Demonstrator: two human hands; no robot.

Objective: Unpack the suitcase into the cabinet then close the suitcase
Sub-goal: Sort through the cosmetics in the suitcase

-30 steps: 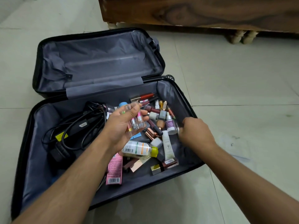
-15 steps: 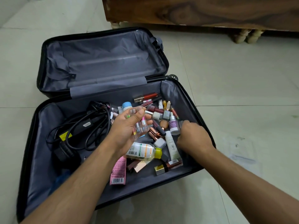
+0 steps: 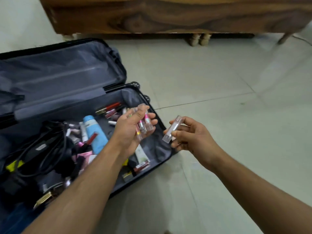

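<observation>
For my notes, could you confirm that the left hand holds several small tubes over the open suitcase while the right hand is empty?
Not quite: the right hand is not empty; it pinches a clear tube, as the head view shows. The left hand does hold several small tubes over the open suitcase.

Black suitcase (image 3: 118, 68) lay open on floor | cosmetics and cables inside | wooden cabinet (image 3: 168, 14) stood beyond

1. The suitcase (image 3: 108, 78) lining looks like grey cloth with a faint sheen.
2. Beyond the suitcase, the cabinet (image 3: 168, 16) is polished, grained wood.
3. The floor (image 3: 219, 92) is smooth, pale tile.
4. The clear tube (image 3: 172, 130) looks like glossy plastic.
</observation>
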